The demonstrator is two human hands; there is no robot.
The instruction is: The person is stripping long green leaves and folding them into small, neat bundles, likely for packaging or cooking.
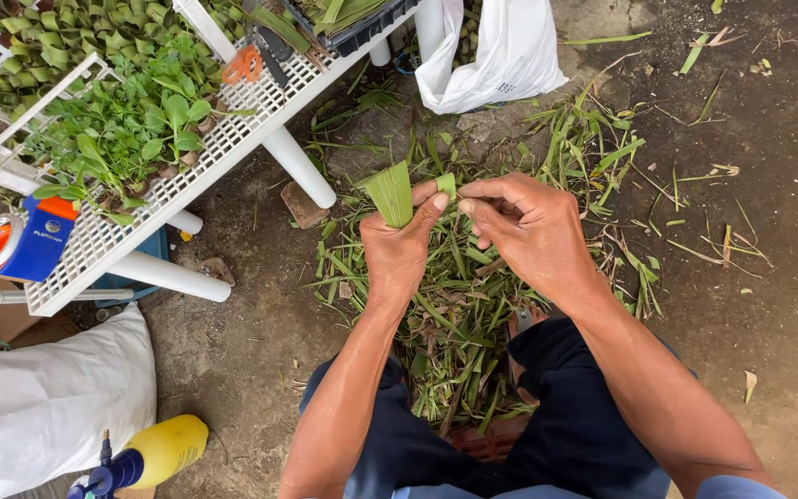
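Note:
My left hand grips a folded green leaf strip that fans upward into a cone-like shape. My right hand pinches the other end of the same leaf between thumb and fingers, right beside the left hand. Both hands are held above a heap of cut green leaf scraps on the ground between my knees.
A white perforated rack on white pipe legs holds small green seedlings at the upper left, with orange-handled scissors and a blue tape dispenser. A white plastic bag lies behind. A white sack and yellow spray bottle sit lower left.

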